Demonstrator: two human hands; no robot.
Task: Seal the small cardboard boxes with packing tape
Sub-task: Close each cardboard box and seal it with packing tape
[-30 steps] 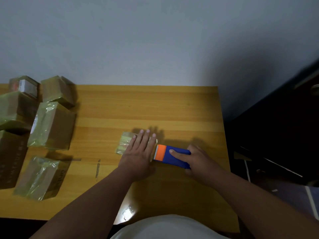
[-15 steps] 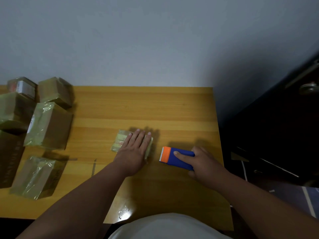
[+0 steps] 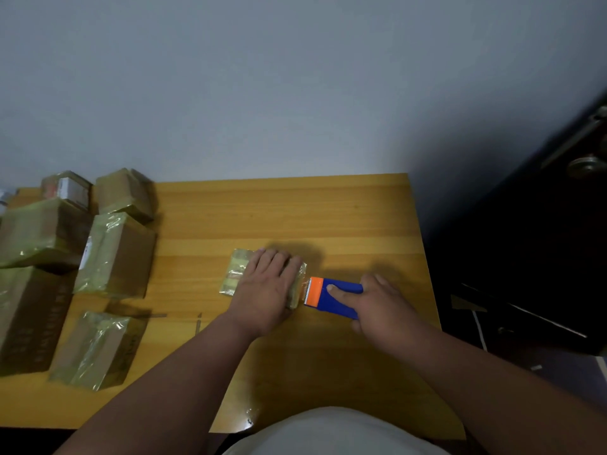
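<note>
A small tape-wrapped cardboard box lies flat near the middle of the wooden table. My left hand presses flat on top of it, fingers spread, hiding most of the box. My right hand grips a blue tape dispenser with an orange front and a toothed blade. The blade end touches the box's right edge, where clear tape shines.
Several taped cardboard boxes are piled at the table's left side, one nearer the front edge. Two thin tape scraps lie on the wood. A dark door with a handle stands to the right.
The dispenser was pulled away to the right of the box half a second ago. Now it is back against the box's right edge. My left hand stays pressed on the box.
</note>
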